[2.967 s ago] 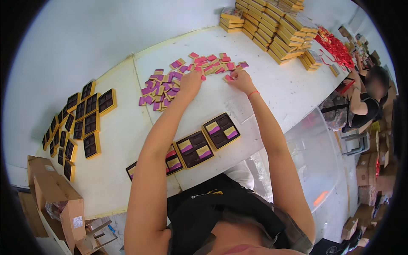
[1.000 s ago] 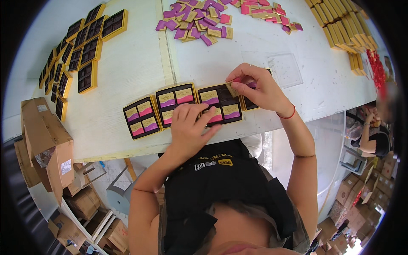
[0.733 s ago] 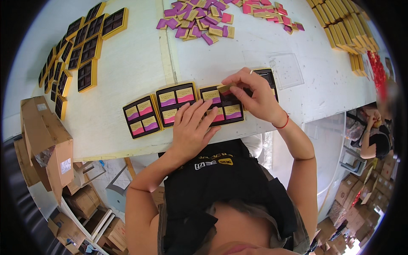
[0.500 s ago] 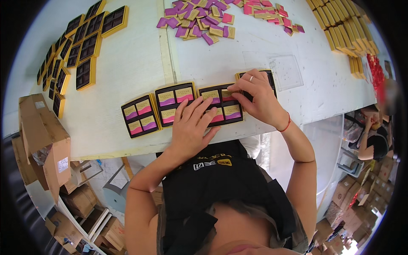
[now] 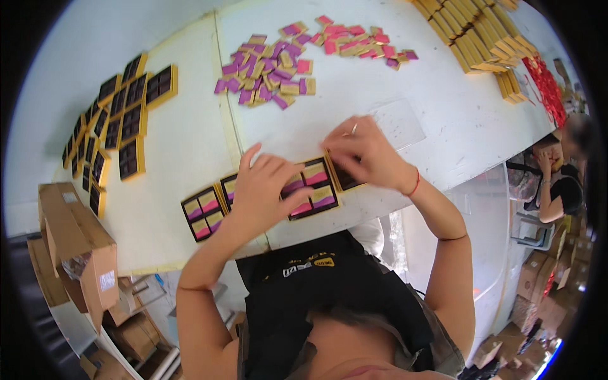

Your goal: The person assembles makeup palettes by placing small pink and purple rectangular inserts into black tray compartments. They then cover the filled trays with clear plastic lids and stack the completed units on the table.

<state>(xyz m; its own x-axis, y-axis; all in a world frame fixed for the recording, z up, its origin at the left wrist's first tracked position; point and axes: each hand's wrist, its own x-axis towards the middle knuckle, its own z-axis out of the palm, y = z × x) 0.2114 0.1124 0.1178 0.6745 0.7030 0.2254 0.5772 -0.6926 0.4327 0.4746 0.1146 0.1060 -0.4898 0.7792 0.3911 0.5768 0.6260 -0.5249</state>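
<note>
On the table (image 5: pixel 174 158), boxes (image 5: pixel 221 199) stand in a row, probably for easy reach; left hand (image 5: pixel 263 189) spread, empty; right hand (image 5: pixel 370 155) blurred, its grip I cannot tell.

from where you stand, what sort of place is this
Probably a small packing workshop: wrapped squares lie heaped on the white table near many dark-lined trays, closed gold boxes stand stacked at the far right, and cartons sit on both sides.
</note>
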